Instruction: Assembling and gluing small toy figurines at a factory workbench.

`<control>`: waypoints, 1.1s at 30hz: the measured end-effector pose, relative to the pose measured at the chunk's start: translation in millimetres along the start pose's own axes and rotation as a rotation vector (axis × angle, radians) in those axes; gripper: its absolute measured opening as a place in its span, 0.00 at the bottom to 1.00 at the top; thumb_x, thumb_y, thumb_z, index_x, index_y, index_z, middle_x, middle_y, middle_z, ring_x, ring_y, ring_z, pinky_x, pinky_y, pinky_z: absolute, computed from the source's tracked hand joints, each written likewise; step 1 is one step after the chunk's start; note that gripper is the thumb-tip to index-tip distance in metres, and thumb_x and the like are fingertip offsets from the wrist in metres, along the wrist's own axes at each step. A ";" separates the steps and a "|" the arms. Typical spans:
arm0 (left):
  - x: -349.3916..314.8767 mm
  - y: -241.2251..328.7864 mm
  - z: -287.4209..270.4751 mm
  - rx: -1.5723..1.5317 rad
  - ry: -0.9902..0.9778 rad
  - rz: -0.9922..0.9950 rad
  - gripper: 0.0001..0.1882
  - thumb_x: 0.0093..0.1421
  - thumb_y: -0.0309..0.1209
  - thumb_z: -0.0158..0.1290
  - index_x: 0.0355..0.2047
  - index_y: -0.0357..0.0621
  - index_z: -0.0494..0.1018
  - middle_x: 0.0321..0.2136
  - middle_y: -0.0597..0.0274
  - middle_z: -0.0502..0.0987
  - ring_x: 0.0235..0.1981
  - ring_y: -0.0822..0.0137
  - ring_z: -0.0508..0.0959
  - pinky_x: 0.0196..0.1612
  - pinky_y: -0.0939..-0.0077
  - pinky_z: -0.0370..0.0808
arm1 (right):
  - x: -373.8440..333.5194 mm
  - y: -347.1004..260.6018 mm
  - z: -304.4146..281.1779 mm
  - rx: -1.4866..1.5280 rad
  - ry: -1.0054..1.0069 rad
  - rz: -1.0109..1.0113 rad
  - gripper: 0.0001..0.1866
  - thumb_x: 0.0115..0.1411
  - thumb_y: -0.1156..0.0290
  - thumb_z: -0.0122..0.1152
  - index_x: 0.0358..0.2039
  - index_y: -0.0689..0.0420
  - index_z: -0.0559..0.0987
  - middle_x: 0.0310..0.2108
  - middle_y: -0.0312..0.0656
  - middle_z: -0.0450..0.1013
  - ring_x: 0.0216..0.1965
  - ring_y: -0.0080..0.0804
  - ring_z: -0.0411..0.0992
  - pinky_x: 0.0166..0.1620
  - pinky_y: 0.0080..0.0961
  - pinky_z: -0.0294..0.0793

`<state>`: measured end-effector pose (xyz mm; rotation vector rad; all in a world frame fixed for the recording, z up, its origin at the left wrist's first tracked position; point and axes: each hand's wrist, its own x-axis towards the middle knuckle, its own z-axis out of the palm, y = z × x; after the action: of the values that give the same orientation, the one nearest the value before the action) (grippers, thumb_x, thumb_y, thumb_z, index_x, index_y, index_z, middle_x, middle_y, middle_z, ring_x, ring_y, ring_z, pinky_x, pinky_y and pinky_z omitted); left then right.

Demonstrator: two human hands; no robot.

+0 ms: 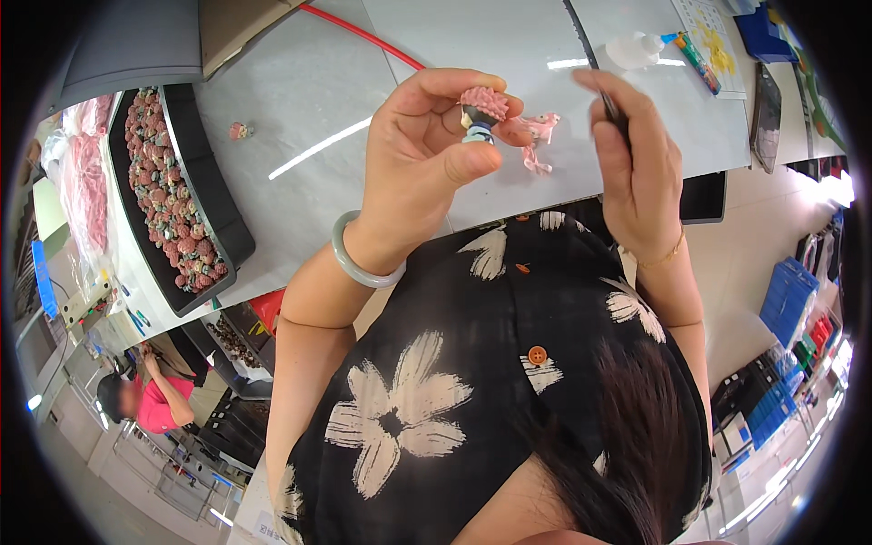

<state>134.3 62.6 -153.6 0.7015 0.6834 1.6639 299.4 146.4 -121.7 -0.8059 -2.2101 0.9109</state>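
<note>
We are pinching a small pink-topped figurine [480, 113] in our left hand [427, 150]; our right hand [640, 173] is gripping a thin dark tool [610, 104]; a black tray [213, 195] is holding many such figurines.

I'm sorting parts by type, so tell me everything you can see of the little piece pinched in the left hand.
The small figurine has a bumpy pink top, a dark middle and a pale blue-and-white base. It looks like moulded plastic or resin. The left hand holds it upright above the grey table, pinched between thumb and fingers. The right hand brings a thin dark tool beside it. A similar pink scrap lies just behind.
</note>
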 end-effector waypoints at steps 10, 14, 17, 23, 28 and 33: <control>-1.7 0.3 0.5 0.220 0.062 0.058 0.23 0.43 0.21 0.61 0.40 0.35 0.66 0.36 0.57 0.72 0.38 0.62 0.75 0.43 0.72 0.72 | 12.0 -16.9 13.7 -0.276 -0.062 -0.228 0.10 0.46 0.68 0.62 0.23 0.55 0.69 0.18 0.36 0.66 0.19 0.32 0.66 0.20 0.24 0.64; -2.1 0.8 -0.3 0.238 0.073 0.063 0.24 0.42 0.20 0.62 0.40 0.35 0.66 0.36 0.57 0.72 0.38 0.63 0.75 0.43 0.73 0.72 | 11.2 -14.5 18.3 -0.286 -0.052 -0.212 0.13 0.43 0.63 0.63 0.22 0.54 0.69 0.17 0.34 0.65 0.19 0.31 0.65 0.19 0.24 0.64; -2.6 1.0 -1.2 0.262 0.067 0.086 0.24 0.41 0.20 0.62 0.40 0.35 0.67 0.35 0.57 0.73 0.38 0.64 0.75 0.44 0.73 0.72 | 12.0 -14.6 20.3 -0.270 -0.060 -0.215 0.12 0.43 0.64 0.63 0.22 0.54 0.69 0.17 0.35 0.65 0.19 0.32 0.66 0.20 0.25 0.64; -1.7 2.5 -3.1 0.323 0.041 0.129 0.24 0.40 0.20 0.63 0.39 0.36 0.68 0.35 0.58 0.73 0.38 0.68 0.75 0.45 0.75 0.70 | 12.6 -15.1 23.1 -0.234 -0.060 -0.238 0.13 0.42 0.66 0.64 0.22 0.56 0.69 0.19 0.37 0.65 0.21 0.34 0.66 0.22 0.26 0.66; -2.1 1.3 -5.7 0.329 0.071 0.083 0.24 0.39 0.21 0.64 0.38 0.36 0.69 0.35 0.59 0.74 0.38 0.69 0.74 0.46 0.75 0.69 | 11.7 -14.2 24.7 -0.246 -0.081 -0.236 0.12 0.42 0.67 0.63 0.23 0.56 0.69 0.20 0.38 0.66 0.22 0.36 0.67 0.23 0.26 0.66; -3.3 1.4 -5.4 0.346 0.084 0.092 0.24 0.39 0.22 0.64 0.38 0.36 0.69 0.35 0.59 0.74 0.38 0.69 0.73 0.46 0.76 0.68 | 11.2 -15.2 26.3 -0.230 -0.077 -0.237 0.12 0.43 0.68 0.63 0.24 0.56 0.69 0.20 0.38 0.66 0.23 0.36 0.67 0.23 0.27 0.66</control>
<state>129.9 58.7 -156.3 0.9228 1.0273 1.6837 268.9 135.4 -122.0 -0.5997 -2.4462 0.5899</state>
